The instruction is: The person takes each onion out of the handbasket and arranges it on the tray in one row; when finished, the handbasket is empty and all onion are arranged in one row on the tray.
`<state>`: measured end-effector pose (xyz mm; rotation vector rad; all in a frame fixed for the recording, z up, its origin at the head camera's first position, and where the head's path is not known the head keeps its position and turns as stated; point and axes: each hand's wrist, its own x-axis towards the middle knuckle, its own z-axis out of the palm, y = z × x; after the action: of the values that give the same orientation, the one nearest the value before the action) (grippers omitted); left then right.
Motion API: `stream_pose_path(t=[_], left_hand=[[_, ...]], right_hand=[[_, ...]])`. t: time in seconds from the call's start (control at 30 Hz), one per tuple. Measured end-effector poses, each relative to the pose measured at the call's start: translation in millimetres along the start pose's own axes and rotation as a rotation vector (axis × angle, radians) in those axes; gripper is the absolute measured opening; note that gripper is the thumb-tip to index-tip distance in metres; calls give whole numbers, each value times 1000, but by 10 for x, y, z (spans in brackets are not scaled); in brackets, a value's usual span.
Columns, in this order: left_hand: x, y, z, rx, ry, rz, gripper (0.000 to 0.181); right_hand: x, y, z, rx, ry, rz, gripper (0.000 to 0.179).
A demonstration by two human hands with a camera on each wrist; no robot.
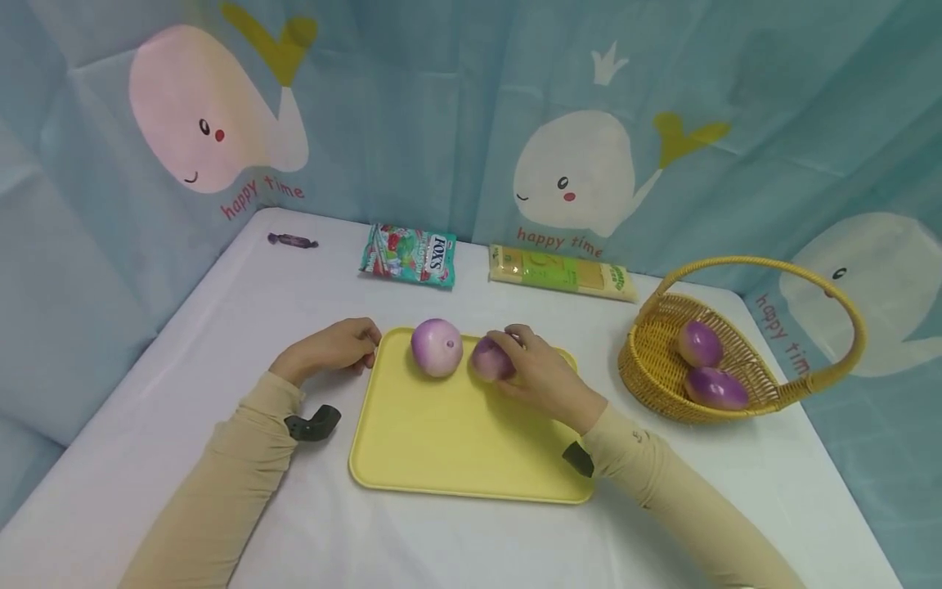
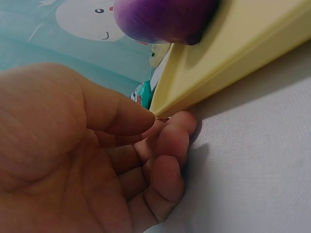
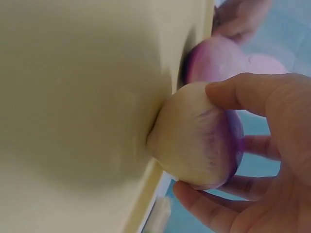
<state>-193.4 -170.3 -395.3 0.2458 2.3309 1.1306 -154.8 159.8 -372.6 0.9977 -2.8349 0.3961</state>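
Note:
My right hand (image 1: 540, 372) holds a purple-and-white turnip (image 3: 194, 136) between thumb and fingers, its pale pointed end against the yellow tray (image 1: 441, 446). A second turnip (image 1: 437, 348) sits left of it near the tray's far edge. At the tray's far left corner is my left hand (image 1: 338, 348); in the left wrist view its thumb (image 2: 121, 112) and curled fingers pinch at the rim. The right hand covers part of the turnip it holds.
A wicker basket (image 1: 640, 372) with a tall handle stands at the right, holding two purple turnips (image 1: 699, 343). Along the table's back lie a wrapped candy (image 1: 293, 240), a teal FOX'S bag (image 1: 409, 255) and a long yellow-green packet (image 1: 562, 272). A curtain (image 1: 412, 98) hangs behind.

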Motion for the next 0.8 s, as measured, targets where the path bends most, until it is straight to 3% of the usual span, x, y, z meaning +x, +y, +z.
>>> stream_pose_path(t=[0.4,0.63,0.8], left_hand=[[7,-5,5,-4,2,-3,26],[9,-2,1,13,7,8,26],[19,-13,5,9,8,-3,28]], right_hand=[[360,-238,103,12,-32,4,57],[344,-232,72,23,-85,65,72],[183,-128,-72,17,-57,139,70]])
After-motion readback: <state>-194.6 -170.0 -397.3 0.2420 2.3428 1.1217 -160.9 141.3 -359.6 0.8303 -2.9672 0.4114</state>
